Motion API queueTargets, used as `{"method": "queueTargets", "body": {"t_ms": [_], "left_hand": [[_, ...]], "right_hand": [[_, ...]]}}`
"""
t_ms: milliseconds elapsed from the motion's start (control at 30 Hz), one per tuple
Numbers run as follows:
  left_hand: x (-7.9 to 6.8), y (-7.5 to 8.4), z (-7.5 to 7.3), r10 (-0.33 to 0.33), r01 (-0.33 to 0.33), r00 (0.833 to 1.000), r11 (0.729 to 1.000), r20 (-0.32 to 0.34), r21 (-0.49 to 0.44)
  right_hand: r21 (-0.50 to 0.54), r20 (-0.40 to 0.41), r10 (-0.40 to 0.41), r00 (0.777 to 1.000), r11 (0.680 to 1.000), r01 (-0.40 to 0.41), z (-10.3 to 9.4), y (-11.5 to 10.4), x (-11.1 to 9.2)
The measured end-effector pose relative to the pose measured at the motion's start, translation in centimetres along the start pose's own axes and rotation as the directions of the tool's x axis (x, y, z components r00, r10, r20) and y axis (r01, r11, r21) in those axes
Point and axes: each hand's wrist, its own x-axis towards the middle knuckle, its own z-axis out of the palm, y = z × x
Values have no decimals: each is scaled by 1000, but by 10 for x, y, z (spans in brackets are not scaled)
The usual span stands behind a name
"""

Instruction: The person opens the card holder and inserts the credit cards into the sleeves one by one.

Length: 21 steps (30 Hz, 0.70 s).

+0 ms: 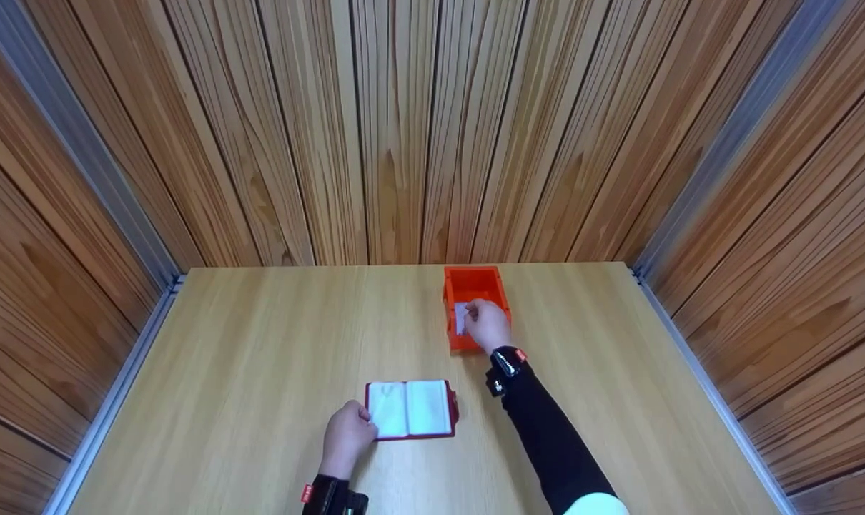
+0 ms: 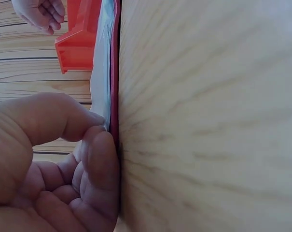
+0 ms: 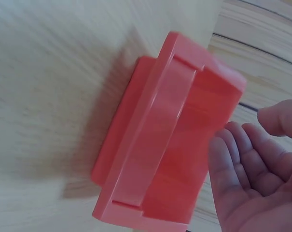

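Observation:
A small red-covered booklet (image 1: 411,408) lies open on the wooden table (image 1: 225,357), showing pale clear pages. My left hand (image 1: 359,420) pinches its left edge; in the left wrist view the thumb and forefinger of that hand (image 2: 95,130) clamp the red cover (image 2: 115,72). An orange plastic box (image 1: 473,272) stands near the table's far edge. My right hand (image 1: 479,315) hovers over its near end, beside a white card (image 1: 461,318) in the box. In the right wrist view this hand (image 3: 249,128) has relaxed fingers and a bare palm next to the box (image 3: 160,140).
Wood-panelled walls (image 1: 404,129) close in the table on three sides, with metal strips (image 1: 118,400) along its left and right edges. In the left wrist view the orange box (image 2: 76,46) stands beyond the booklet.

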Motion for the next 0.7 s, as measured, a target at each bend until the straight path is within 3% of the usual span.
{"method": "queueTargets", "body": {"t_ms": [300, 533, 700], "left_hand": [[0, -1, 0, 7, -7, 1000, 999, -1, -31], [1, -1, 0, 23, -23, 1000, 999, 4, -29], [1, -1, -1, 10, -10, 1000, 999, 2, -36]], "right_hand": [[-89, 107, 89, 990, 993, -80, 3, 1, 19], [-180, 130, 109, 985, 980, -84, 5, 6, 26], [-175, 183, 126, 975, 980, -94, 8, 5, 29]]}}
